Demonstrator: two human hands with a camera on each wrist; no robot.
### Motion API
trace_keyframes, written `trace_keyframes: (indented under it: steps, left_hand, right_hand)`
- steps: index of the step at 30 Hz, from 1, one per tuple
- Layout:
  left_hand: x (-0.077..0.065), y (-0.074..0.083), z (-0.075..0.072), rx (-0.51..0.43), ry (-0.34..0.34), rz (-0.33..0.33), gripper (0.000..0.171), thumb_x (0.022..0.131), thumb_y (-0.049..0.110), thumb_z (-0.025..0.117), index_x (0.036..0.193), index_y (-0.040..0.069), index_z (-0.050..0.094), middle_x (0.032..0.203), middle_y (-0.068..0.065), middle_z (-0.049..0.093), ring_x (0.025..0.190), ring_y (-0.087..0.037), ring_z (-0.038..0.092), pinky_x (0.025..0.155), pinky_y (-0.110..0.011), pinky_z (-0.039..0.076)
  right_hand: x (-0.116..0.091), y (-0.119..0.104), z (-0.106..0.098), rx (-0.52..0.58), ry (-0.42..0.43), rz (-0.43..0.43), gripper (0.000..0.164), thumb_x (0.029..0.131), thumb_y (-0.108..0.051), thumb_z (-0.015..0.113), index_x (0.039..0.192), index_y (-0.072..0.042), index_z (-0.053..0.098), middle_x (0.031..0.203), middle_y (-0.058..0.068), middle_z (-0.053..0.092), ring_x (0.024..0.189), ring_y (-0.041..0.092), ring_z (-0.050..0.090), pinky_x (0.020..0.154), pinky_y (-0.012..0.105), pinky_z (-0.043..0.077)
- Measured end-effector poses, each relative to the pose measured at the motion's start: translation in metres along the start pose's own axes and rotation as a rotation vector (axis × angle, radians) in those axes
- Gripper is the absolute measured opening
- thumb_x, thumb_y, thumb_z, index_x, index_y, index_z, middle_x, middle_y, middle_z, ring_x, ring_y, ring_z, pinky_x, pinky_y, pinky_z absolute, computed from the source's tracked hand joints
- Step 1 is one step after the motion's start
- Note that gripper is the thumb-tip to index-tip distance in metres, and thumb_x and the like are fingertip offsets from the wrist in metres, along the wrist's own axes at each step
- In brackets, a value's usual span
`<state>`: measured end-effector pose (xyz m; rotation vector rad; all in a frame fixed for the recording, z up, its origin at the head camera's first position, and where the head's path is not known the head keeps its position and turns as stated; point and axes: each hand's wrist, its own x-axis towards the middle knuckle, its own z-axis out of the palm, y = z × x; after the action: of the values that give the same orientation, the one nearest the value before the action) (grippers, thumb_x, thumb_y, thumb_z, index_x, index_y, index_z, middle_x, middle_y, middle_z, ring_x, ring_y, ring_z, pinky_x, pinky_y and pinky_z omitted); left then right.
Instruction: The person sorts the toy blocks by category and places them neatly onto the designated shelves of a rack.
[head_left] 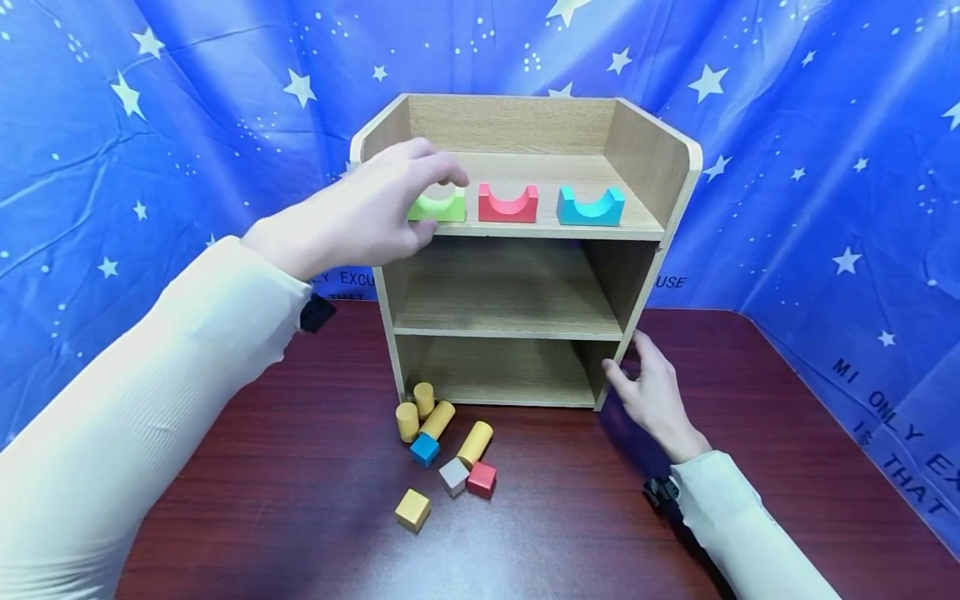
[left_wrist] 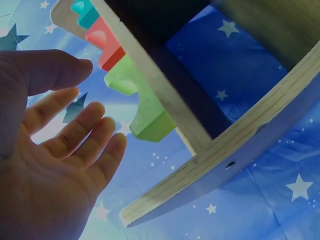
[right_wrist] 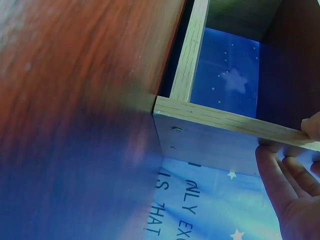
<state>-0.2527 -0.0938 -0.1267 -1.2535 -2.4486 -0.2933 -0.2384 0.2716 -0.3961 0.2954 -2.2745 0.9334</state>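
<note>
My left hand is raised at the left of the wooden shelf's top board, in front of a green arch-cut block. In the left wrist view its fingers are spread and apart from the green block, holding nothing. Right of it on the same board stand a red arch-cut block and a light-blue one, notches upward. My right hand grips the lower right side panel of the wooden shelf. The right wrist view has the thumb at the panel's front edge and the fingers against its outer face.
On the dark red table, in front of the shelf, lie several yellow cylinders. Near them are a blue cube, a grey cube, a red cube and a yellow cube. A blue starry curtain hangs behind.
</note>
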Motion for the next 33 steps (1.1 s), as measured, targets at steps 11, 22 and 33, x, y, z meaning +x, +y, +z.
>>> trace_keyframes:
  steps: [11,22,33]
  left_hand:
    - [-0.024,0.000,0.016,-0.016,0.143,0.106,0.037,0.082,0.000,0.063,0.119,0.003,0.058,0.115,-0.011,0.054,0.108,-0.026,0.047,0.096,-0.043,0.035]
    - [-0.044,0.009,0.035,-0.064,0.170,0.174,0.038,0.078,-0.005,0.066,0.116,0.001,0.059,0.111,-0.012,0.056,0.105,-0.026,0.050,0.092,-0.041,0.039]
    - [-0.064,0.012,0.060,-0.093,0.172,0.199,0.041,0.076,-0.006,0.068,0.115,0.002,0.060,0.110,-0.010,0.057,0.103,-0.023,0.052,0.090,-0.036,0.042]
  right_hand:
    - [0.001,-0.002,0.000,0.015,-0.007,0.007,0.047,0.084,-0.007,0.069,0.127,-0.005,0.052,0.104,0.015,0.062,0.093,0.025,0.063,0.067,0.037,0.055]
    - [0.000,-0.001,0.000,0.012,-0.005,0.003,0.047,0.084,-0.007,0.068,0.128,-0.004,0.052,0.105,0.015,0.062,0.092,0.027,0.063,0.068,0.039,0.055]
    - [0.000,-0.001,0.000,-0.014,0.017,-0.012,0.047,0.083,-0.008,0.070,0.126,-0.004,0.053,0.105,0.015,0.062,0.098,0.028,0.060,0.077,0.047,0.051]
